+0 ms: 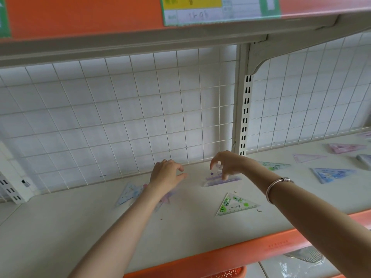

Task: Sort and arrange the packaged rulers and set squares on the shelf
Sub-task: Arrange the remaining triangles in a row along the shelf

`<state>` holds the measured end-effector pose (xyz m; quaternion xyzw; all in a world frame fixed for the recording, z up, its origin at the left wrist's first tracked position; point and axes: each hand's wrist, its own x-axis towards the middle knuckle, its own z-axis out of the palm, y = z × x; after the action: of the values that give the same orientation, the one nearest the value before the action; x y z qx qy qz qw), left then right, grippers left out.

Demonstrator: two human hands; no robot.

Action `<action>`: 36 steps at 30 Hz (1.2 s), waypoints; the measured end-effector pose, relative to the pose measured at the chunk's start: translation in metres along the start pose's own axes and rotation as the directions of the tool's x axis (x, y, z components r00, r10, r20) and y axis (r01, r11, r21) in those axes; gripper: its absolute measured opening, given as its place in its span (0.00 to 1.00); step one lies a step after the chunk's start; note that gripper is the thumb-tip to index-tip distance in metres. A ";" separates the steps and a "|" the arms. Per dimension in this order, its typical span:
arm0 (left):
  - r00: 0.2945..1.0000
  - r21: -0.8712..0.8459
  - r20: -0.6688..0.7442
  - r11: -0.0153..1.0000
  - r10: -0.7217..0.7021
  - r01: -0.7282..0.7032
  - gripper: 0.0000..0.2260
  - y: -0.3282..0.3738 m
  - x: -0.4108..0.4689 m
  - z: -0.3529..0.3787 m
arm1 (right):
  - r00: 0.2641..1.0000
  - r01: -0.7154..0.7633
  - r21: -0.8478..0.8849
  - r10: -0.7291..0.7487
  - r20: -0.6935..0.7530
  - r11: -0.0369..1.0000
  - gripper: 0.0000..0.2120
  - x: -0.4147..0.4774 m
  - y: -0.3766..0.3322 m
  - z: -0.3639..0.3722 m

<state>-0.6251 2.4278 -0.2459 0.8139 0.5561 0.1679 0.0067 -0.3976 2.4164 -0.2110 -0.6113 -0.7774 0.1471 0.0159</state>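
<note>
I see the left hand [166, 175] loose-fingered and holding nothing, far middle of the shelf [80, 227], above a pink set square [168, 196] beside a blue set square [128, 192], right hand [224, 164] clawed down on a purple pack [222, 180], grip I cannot tell, green set square [234, 205] nearer, other set squares [331, 174] lying to the right

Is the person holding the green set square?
No, the green set square lies flat on the shelf, apart from the left hand and right hand.

Green-printed set square [234, 205] (orange shelf edge [261, 247])
</note>
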 end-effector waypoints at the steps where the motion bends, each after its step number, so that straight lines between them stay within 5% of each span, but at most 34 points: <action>1: 1.000 -0.006 0.004 1.000 0.000 0.000 0.13 0.000 0.001 0.000 | 1.000 -0.003 0.007 0.003 0.012 1.000 0.26 0.001 0.001 0.000; 30: 0.992 -0.027 0.072 0.994 -0.103 0.105 0.14 -0.046 -0.037 -0.033 | 0.992 -0.029 -0.081 0.038 0.117 0.996 0.24 0.019 0.006 0.011; 36: 0.991 -0.063 0.080 0.992 -0.108 0.113 0.13 -0.058 -0.047 -0.041 | 0.988 -0.047 -0.137 0.066 0.137 0.989 0.29 0.017 -0.016 0.010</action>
<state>-0.7047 2.3997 -0.2310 0.7869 0.5939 0.1546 0.0646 -0.4194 2.4275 -0.2188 -0.6210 -0.7670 0.1380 -0.0839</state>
